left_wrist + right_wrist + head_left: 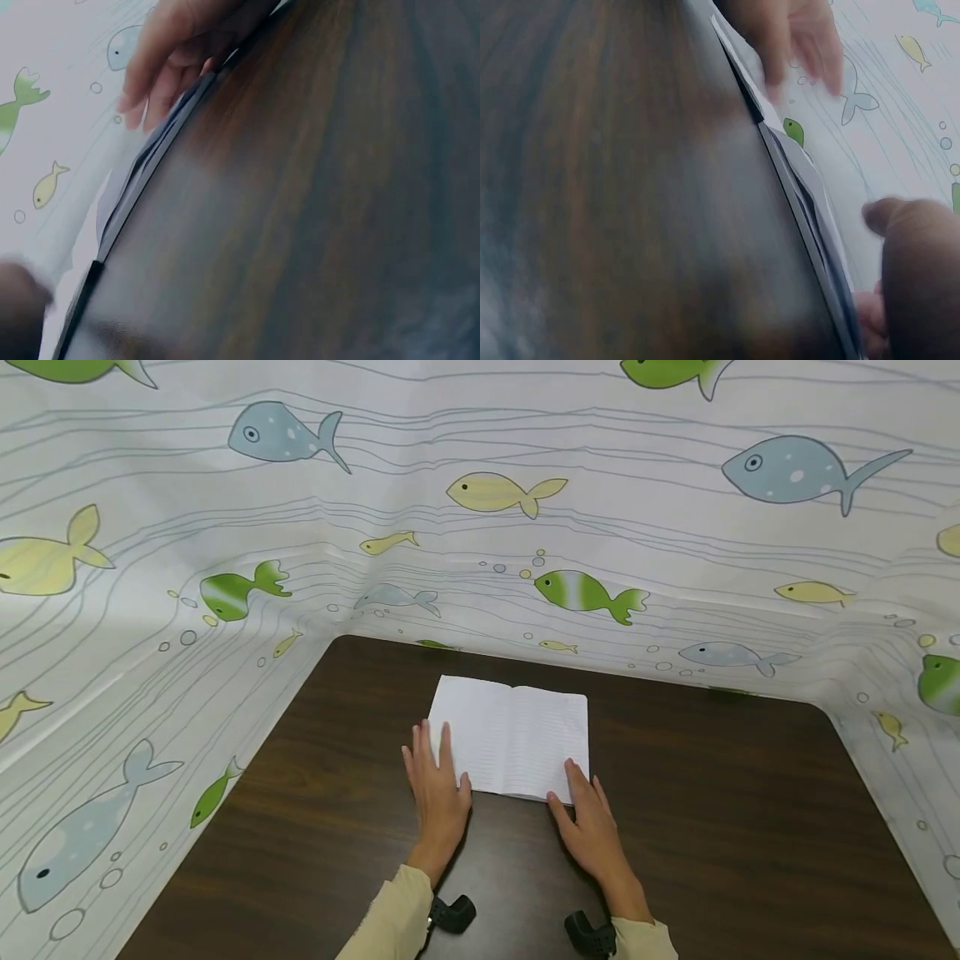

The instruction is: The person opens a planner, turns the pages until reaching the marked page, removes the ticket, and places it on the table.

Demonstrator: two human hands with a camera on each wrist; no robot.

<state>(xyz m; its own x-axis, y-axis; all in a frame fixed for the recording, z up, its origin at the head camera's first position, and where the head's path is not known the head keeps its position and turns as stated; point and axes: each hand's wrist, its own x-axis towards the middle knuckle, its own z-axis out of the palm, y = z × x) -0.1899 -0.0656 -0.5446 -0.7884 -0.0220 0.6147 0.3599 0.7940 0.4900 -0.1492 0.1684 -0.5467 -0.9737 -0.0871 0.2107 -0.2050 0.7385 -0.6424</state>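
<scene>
A notebook [510,735] with lined white pages lies spread flat on the dark table, its centre fold pointing away from me. My left hand [437,797] is at its lower left corner, fingers extended along the left edge and thumb by the bottom edge. Over the lower right corner, my right hand [588,827] touches the page with loosely straight fingers, thumb at the bottom edge. From the side, the right wrist view shows the notebook's page edges [810,187] slightly fanned above the cover. In the left wrist view, the left hand [19,307] is blurred and partly cut off.
The dark wood-grain table [735,827] extends around the notebook on every side. A white curtain [480,435] printed with fish rises along its back and sides. Black wrist cameras [453,914] are strapped at both sleeve ends.
</scene>
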